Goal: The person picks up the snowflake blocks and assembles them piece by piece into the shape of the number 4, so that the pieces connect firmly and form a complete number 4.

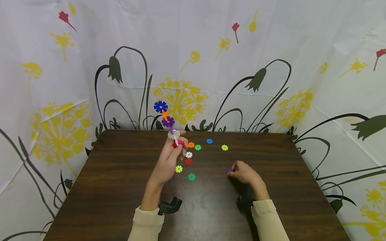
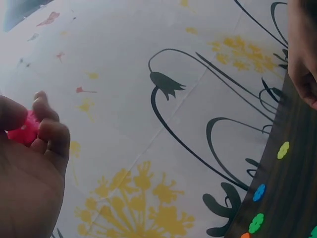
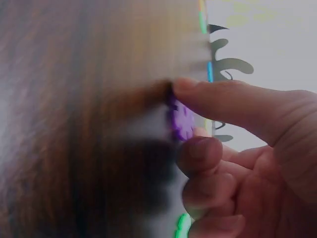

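Observation:
My left hand [image 1: 169, 159] is raised over the table, pinching a pink notched disc [image 2: 25, 130] between thumb and fingers. From that disc a chain of interlocked snowflake-like plastic discs rises: white [image 1: 174, 134], purple [image 1: 168, 121], orange seen edge-on [image 1: 164, 115], and dark blue [image 1: 161, 106] at the top. Lower and to the right, my right hand [image 1: 246, 174] pinches a loose purple disc [image 3: 183, 120] by its edge, thumb on one side and index finger on the other, close over the tabletop. Much of the pink disc is hidden by the left fingers.
Several loose discs lie on the dark wooden table [image 1: 114, 187] between the hands, among them green [image 1: 191, 177], red [image 1: 188, 161], white [image 1: 189, 154] and yellow-green [image 1: 179, 169]. Farther back lie a blue disc [image 1: 209, 141] and another yellow-green one [image 1: 224, 147]. A flower-printed cloth [image 1: 211, 67] hangs behind.

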The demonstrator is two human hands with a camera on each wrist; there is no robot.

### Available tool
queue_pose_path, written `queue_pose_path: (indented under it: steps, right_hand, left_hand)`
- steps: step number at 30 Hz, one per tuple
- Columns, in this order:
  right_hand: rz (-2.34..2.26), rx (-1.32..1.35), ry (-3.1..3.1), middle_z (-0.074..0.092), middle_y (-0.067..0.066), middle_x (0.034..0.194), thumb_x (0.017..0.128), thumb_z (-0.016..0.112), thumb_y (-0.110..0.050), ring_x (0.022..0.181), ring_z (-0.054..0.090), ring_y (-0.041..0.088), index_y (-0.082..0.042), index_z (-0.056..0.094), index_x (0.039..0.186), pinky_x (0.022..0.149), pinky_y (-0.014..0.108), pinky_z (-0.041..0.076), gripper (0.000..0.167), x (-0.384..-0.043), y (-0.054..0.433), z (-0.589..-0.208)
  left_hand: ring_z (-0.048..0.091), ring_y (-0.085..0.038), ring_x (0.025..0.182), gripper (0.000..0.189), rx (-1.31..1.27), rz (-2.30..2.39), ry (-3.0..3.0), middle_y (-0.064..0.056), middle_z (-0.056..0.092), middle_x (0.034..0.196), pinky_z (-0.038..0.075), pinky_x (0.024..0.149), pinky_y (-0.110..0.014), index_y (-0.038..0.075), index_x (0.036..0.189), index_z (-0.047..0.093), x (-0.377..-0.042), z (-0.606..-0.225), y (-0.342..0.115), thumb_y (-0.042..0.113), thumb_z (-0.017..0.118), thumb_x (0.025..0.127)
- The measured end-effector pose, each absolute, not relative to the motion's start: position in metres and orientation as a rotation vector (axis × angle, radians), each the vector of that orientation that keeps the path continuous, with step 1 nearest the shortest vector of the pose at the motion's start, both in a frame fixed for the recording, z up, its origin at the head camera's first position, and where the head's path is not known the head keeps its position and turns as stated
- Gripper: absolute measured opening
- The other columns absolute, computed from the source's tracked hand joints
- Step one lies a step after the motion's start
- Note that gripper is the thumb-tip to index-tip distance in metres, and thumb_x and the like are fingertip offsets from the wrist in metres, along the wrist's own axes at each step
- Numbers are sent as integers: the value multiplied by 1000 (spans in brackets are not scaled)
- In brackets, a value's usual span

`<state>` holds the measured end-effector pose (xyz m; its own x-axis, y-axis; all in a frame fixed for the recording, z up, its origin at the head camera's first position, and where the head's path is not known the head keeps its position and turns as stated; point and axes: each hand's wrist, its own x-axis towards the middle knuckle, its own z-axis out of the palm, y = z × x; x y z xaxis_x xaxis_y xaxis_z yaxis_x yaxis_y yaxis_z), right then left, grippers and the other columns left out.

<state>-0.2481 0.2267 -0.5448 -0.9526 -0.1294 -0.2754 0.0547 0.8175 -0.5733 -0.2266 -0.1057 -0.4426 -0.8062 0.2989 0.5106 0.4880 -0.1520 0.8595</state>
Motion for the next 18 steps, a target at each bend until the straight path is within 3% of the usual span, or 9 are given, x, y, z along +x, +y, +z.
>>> queue_pose_path:
  steps: [4,8,13,18]
  right_hand:
    - [-1004,-183,2596,63,4,83,102,75,-23,72,57,17,-6,62,96,64,31,49,22,-250,229,-547]
    - [-1170,-331,2528,60,2,71,110,64,-31,60,54,15,-5,61,91,55,29,47,33,-250,225,-535]
    - [-1495,-521,2482,56,5,67,116,50,-35,55,47,14,-2,60,91,51,27,43,43,-243,203,-488]
    - [-1688,-737,2470,49,7,66,117,46,-30,54,42,16,-7,56,88,48,28,37,38,-232,176,-435]
  left_hand:
    - [73,-23,109,39,-937,-2018,-2088,-18,68,123,62,96,-31,7,155,39,-226,-442,-103,5,41,115]
    - [70,-24,132,35,-974,-2006,-2188,-11,72,139,55,110,-33,10,149,48,-225,-441,-98,9,47,115]
    - [68,-24,135,27,-1003,-2019,-2256,-9,69,147,55,111,-35,8,141,51,-225,-442,-93,13,48,115]
    - [75,-27,124,24,-992,-1999,-2274,-10,69,147,59,105,-37,13,139,49,-225,-445,-89,14,49,115]
